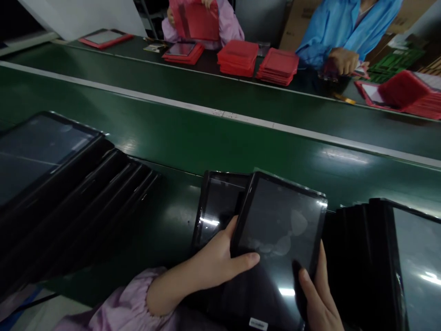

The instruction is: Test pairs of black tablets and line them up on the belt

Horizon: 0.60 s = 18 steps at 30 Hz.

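Note:
A black tablet point(275, 220) with a glossy screen is tilted up in front of me, held at both sides. My left hand point(220, 257) grips its left edge, thumb lying on the screen. On the right edge, my right hand point(319, 294) is closed round the frame with its thumb on the glass. A small white label point(258, 324) shows near the tablet's lower end. Behind and to the left, partly covered, lies another black tablet point(220, 202). The fingers beneath the held tablet are hidden.
A leaning stack of black tablets point(44, 151) stands at left, another stack point(416, 257) at right. Beyond a pale strip point(220, 112) on the green table, red folders point(237, 57) lie in piles. Two people work opposite, in a pink sleeve point(230, 20) and a blue sleeve point(317, 37).

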{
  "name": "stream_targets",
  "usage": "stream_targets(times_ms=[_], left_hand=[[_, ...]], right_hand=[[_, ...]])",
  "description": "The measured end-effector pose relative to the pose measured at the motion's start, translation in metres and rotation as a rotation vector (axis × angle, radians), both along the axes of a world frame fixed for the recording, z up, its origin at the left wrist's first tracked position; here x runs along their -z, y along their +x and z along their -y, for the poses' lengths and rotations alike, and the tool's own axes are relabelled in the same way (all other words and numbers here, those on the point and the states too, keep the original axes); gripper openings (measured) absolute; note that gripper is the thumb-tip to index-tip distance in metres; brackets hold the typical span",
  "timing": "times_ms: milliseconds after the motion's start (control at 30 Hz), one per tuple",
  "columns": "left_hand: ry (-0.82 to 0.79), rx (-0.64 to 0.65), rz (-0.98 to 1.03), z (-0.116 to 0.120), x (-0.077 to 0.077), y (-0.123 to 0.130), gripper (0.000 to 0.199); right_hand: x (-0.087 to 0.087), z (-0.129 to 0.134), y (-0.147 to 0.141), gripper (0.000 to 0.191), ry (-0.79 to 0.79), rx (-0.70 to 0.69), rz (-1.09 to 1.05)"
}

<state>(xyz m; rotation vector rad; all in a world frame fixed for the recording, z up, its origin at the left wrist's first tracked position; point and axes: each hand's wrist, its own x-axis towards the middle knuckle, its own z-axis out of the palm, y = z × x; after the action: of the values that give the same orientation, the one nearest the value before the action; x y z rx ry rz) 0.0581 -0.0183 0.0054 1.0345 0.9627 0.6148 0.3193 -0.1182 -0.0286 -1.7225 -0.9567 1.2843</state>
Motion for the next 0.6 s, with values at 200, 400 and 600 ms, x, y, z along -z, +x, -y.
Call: stream_targets(times_ms=[200, 400, 600], left_hand=[[0.054, 0.202, -0.115, -0.012, -0.012, -0.003, 0.059], [0.65, -0.026, -0.872, -0.067, 0.021, -0.001, 0.058], [0.884, -0.014, -1.157, -0.1, 0.051, -0.007, 0.055]], right_hand=[[-0.023, -0.018, 0.0, 0.091, -0.103, 0.263, 0.047], [-0.009, -0.019, 0.02, 0.082, -0.121, 0.431, 0.105], [0.011, -0.014, 0.036, 0.081, -0.079, 0.329, 0.036]])
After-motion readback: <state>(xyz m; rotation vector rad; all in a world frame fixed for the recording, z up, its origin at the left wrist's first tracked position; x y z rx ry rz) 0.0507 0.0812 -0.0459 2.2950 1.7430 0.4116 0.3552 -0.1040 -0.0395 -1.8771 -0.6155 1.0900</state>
